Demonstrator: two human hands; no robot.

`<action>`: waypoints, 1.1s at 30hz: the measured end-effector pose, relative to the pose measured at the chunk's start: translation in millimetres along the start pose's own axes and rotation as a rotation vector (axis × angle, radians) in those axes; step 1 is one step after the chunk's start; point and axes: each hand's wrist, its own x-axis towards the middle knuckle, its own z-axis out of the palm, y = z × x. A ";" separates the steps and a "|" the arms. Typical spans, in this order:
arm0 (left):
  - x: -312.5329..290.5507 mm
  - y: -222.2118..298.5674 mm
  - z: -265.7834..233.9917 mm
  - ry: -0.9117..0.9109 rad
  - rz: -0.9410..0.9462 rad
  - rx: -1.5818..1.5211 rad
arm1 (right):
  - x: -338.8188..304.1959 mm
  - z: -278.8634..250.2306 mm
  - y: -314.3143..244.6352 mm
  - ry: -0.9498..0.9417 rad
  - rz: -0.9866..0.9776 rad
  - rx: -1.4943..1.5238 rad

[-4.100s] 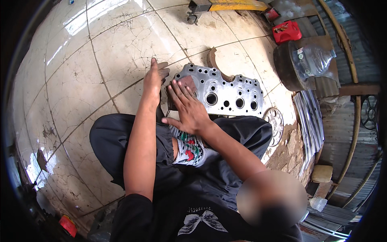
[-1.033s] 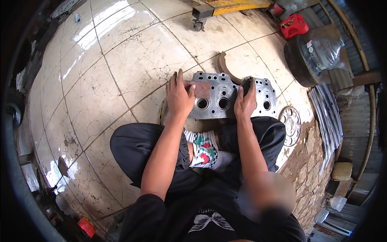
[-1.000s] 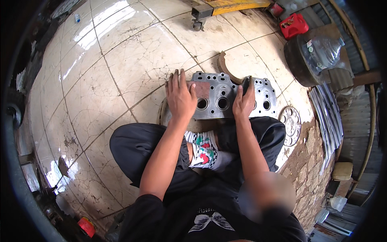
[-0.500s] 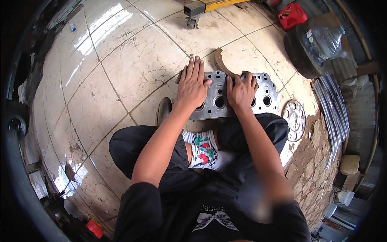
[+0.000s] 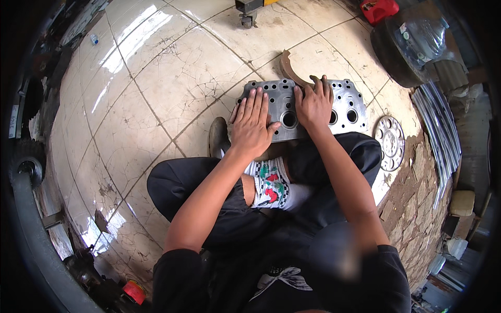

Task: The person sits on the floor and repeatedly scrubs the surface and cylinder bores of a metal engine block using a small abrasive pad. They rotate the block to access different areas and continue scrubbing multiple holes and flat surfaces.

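Observation:
A grey metal cylinder head with round bores and bolt holes lies on the floor before my crossed legs. My left hand rests flat on its left part, fingers stretched forward and thumb out to the side. Whatever may be under that palm is hidden. On the middle of the block lies my right hand, thumb apart and fingers reaching to the far edge; the fingertips look dark. A curved brown metal strip stands out beyond the far edge, its near end close to the right fingers. Contact there cannot be made out.
A round metal plate with holes lies right of my knee. Farther right are corrugated metal sheets, a dark tyre and a red canister. A wheeled stand is at the far edge.
My left hand has slid toward me over the cylinder head, from beyond its far edge. A brownish edge beside its fingers no longer shows. The right hand stays in place; the view has shifted slightly.

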 end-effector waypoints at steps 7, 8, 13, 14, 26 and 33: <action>42.2 -7.3 4.7 0.054 -0.083 0.054 | 1.2 5.5 1.2 -0.028 -0.005 0.006; 27.9 -2.0 1.7 0.038 -0.016 0.000 | 0.0 6.0 2.8 -0.029 -0.003 0.010; -33.2 25.0 -3.5 -0.025 -0.176 0.028 | 0.2 -0.3 -1.8 -0.087 0.045 0.005; -24.6 26.8 -3.5 -0.009 -0.193 0.044 | -0.4 -0.7 -3.2 -0.083 0.045 -0.037; -20.3 55.7 1.3 -0.093 -0.141 -0.011 | 0.8 3.3 -6.3 -0.002 0.056 0.079; 20.6 60.0 16.5 0.048 -0.207 0.116 | 77.2 -24.5 70.9 -0.062 -0.017 0.133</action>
